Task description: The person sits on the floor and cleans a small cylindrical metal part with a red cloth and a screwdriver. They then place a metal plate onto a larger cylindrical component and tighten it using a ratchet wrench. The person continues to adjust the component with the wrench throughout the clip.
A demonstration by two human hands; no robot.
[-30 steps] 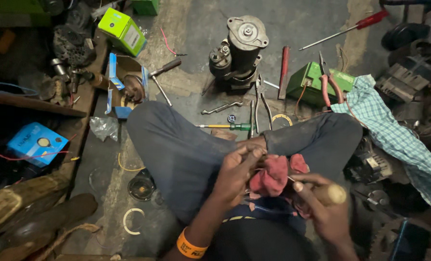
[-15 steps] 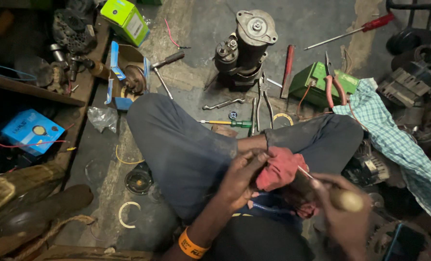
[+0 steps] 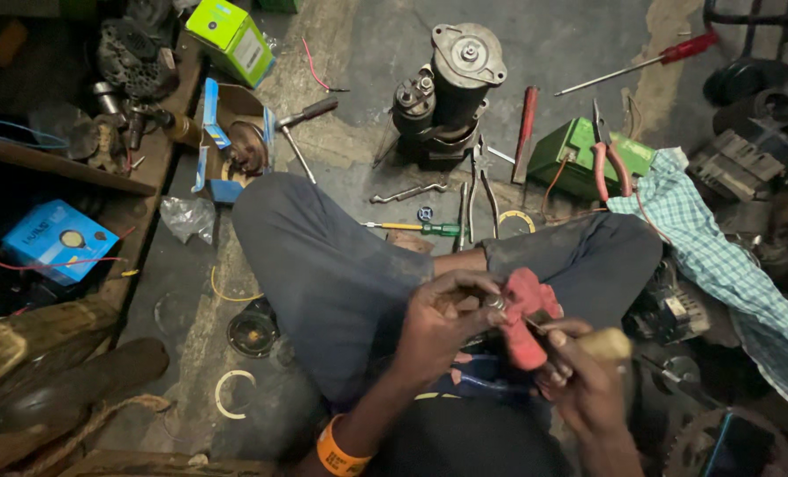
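Stained grey concrete floor [image 3: 579,44], cluttered. Upper centre: a starter motor [image 3: 447,93] standing on end, a red-handled file [image 3: 524,132] just right of it, a green box [image 3: 579,159] beyond that. Top right: a long red-handled screwdriver [image 3: 641,64]. Below the motor: pliers [image 3: 481,185], a wrench [image 3: 409,192] and a green-and-yellow screwdriver [image 3: 416,228]. Upper left: a lime-green carton [image 3: 232,37], an open blue-and-white box [image 3: 226,146], a ratchet handle [image 3: 299,128]. Right edge: a checked cloth [image 3: 721,265]. Lower left: a white ring [image 3: 233,394].

I see a starter motor [image 3: 451,93] standing on the floor, pliers [image 3: 479,185] and a wrench [image 3: 407,193] just before it, a red-handled screwdriver [image 3: 643,62] beyond, a green box [image 3: 231,35] far left, a checked cloth [image 3: 721,265] on the right.
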